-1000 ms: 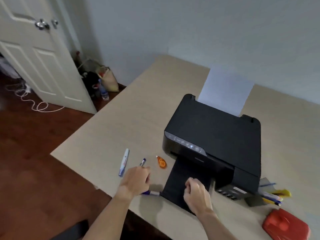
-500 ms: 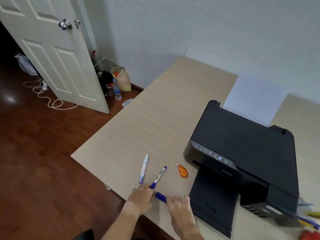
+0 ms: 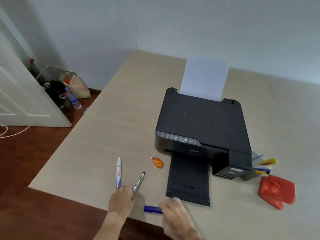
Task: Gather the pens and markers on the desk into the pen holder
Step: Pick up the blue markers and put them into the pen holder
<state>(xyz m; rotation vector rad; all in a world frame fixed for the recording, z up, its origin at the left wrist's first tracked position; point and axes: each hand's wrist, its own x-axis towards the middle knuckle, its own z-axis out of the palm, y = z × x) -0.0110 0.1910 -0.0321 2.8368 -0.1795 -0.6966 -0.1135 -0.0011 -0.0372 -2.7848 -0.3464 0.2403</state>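
Note:
Near the desk's front edge my left hand (image 3: pixel 121 201) closes its fingers on the lower end of a blue and white pen (image 3: pixel 139 181) that lies slanted on the desk. Just left of it lies a white marker (image 3: pixel 118 172) with a blue cap. My right hand (image 3: pixel 174 215) grips a blue marker (image 3: pixel 152 209) that lies flat along the front edge. Behind the printer's right side, the pen holder (image 3: pixel 249 175) is mostly hidden; several pens (image 3: pixel 263 168) stick out of it.
A black printer (image 3: pixel 202 125) with its output tray (image 3: pixel 189 181) pulled out fills the desk's middle, white paper (image 3: pixel 204 78) in its feeder. An orange correction tape (image 3: pixel 158 162) lies before it. A red object (image 3: pixel 277 191) sits at right. Bags and a bottle (image 3: pixel 73 99) stand on the floor.
My right hand has moved from the printer tray down to the blue marker at the front edge. My left hand shifted onto the slanted pen's lower end. The view swung left, then back right.

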